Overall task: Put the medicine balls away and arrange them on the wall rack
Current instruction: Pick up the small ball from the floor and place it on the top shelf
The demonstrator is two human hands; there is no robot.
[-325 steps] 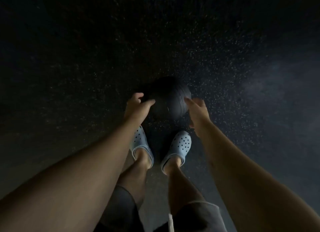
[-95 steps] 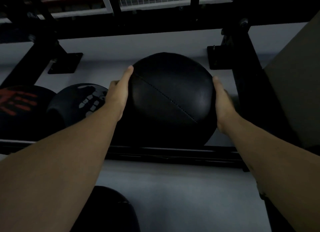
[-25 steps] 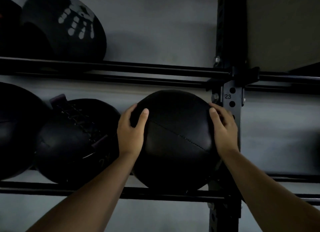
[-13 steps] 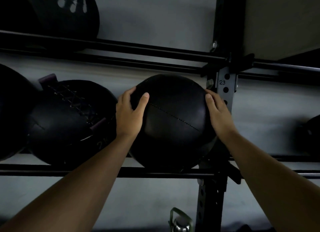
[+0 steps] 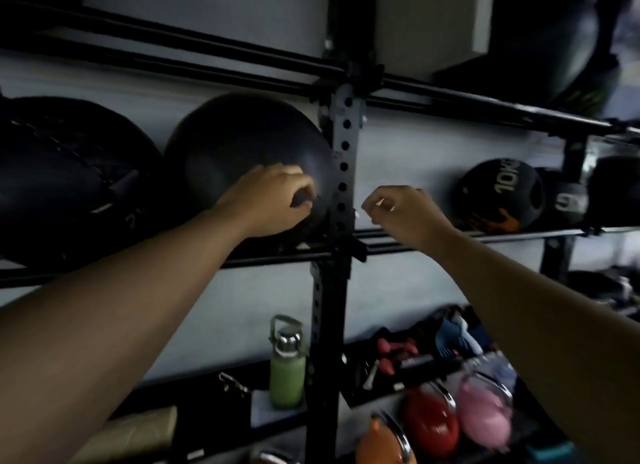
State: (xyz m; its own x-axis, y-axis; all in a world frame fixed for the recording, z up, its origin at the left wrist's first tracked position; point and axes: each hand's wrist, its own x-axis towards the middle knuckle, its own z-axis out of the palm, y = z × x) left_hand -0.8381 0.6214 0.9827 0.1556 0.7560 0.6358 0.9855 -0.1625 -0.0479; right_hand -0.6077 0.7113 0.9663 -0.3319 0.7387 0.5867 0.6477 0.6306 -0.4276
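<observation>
**Q:** Head view. Where is the medicine ball, and why there?

**A:** I see it seated on the middle rails of the wall rack, pressed up beside the perforated upright. Two parallel rails carry it from below and the wall backs it, so I judge that it cannot roll forward. A laced ball sits just beside it on the left, which blocks sideways drift.

**Q:** State of each hand?

**A:** My left hand is curled loosely against the ball's lower right face, fingers bent. It touches the surface but does not wrap it; I read this as a steadying contact. My right hand hangs in front of the rail to the right of the upright, fingers loosely curled, gripping nothing.

**Q:** Anything else on that tier?

**A:** A 10 kg ball rests further right, well apart. Below, a green bottle stands on a lower shelf beside the upright.

**Q:** Progress?

**A:** This ball appears placed. Whether more balls remain off the rack is not shown.
</observation>
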